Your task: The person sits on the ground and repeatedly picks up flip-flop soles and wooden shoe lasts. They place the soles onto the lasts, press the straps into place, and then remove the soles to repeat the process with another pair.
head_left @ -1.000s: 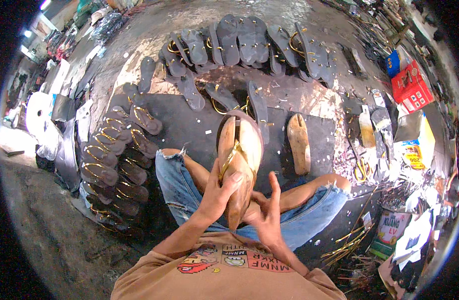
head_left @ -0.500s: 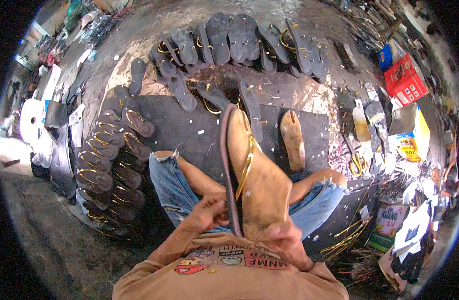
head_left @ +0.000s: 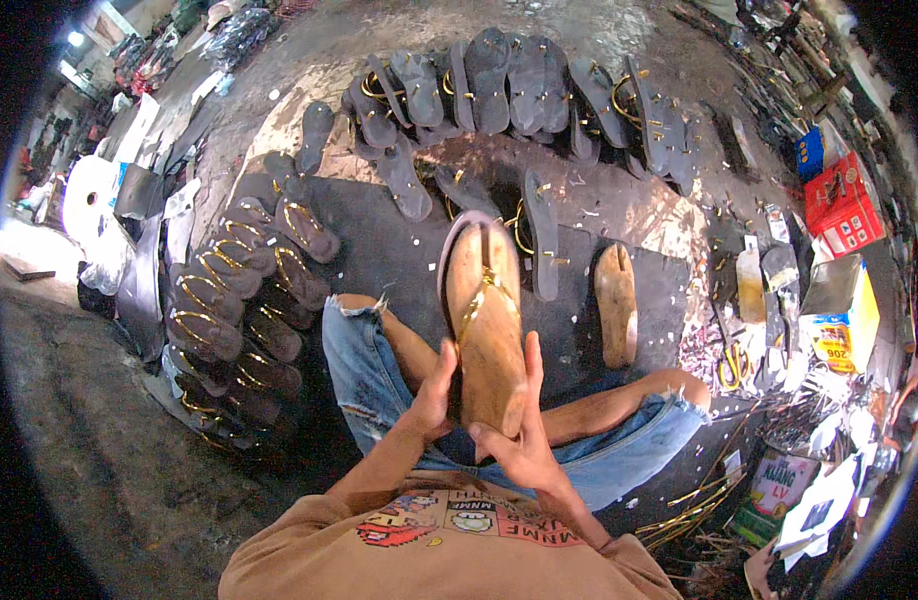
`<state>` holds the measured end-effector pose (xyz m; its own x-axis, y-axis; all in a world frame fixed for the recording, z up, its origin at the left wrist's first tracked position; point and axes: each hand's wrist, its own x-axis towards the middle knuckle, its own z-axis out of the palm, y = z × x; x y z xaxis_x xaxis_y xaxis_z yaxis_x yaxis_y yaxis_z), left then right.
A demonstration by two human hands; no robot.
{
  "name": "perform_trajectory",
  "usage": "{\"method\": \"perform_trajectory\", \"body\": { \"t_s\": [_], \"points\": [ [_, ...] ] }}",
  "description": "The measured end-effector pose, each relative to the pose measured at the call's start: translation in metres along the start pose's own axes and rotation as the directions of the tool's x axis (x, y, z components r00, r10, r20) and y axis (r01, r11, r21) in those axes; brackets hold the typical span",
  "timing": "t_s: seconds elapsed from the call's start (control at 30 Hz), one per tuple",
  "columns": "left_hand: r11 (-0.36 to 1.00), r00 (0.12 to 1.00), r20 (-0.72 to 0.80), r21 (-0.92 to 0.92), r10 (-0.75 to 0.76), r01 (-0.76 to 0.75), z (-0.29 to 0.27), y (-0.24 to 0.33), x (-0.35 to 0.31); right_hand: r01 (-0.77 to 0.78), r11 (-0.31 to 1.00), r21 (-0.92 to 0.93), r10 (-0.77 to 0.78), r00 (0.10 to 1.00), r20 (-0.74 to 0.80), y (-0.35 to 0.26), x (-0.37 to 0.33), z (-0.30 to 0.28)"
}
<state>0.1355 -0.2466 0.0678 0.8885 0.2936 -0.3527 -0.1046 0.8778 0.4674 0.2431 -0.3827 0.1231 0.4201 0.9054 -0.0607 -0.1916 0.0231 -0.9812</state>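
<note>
Between my hands a wooden shoe last (head_left: 493,350) is held upright over my lap, its split toe end pointing away from me. A dark flip-flop sandal (head_left: 450,262) is fitted on the last, its sole behind it and its gold strap (head_left: 476,303) running across the wood. My left hand (head_left: 434,395) presses along the left edge of the sandal, its fingertips partly hidden behind. My right hand (head_left: 520,440) grips the heel end of the last, thumb across the front and fingers along the right side.
A second wooden last (head_left: 616,305) lies on the dark mat (head_left: 379,262) beyond my right knee. Rows of gold-strapped sandals (head_left: 219,290) are at the left, and several unfinished sandals (head_left: 489,80) stand at the back. Yellow-handled scissors (head_left: 734,367), boxes and a tin (head_left: 774,495) are at the right.
The last and sandal have turned from a side-on tilt to face me and come lower. My left hand has moved up from the heel to the sandal's side. The view has shifted slightly.
</note>
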Motion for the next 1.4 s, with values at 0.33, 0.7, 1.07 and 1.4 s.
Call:
{"method": "perform_trajectory", "body": {
  "t_s": [0.33, 0.7, 1.07, 1.4],
  "points": [
    [0.927, 0.957, -0.136, -0.248, 0.254, -0.282, -0.067, 0.069, -0.030, 0.047, 0.953, -0.299, 0.003, 0.986, 0.165, 0.021, 0.017, -0.043],
    [0.959, 0.873, 0.397, 0.114, -0.284, 0.260, -0.043, -0.004, -0.023, -0.199, 0.978, 0.060, 0.191, 0.974, 0.122, -0.029, 0.084, -0.084],
    [0.491, 0.906, -0.209, 0.871, 0.368, 0.002, -0.056, 0.098, -0.079, 0.035, 0.921, -0.389, -0.033, 0.999, 0.012, 0.013, 0.137, -0.053],
    [0.706, 0.237, -0.709, 0.489, 0.664, -0.513, -0.244, 0.238, 0.016, -0.046, 0.170, -0.984, -0.358, 0.928, -0.105, 0.117, 0.216, -0.079]
  ]
}}
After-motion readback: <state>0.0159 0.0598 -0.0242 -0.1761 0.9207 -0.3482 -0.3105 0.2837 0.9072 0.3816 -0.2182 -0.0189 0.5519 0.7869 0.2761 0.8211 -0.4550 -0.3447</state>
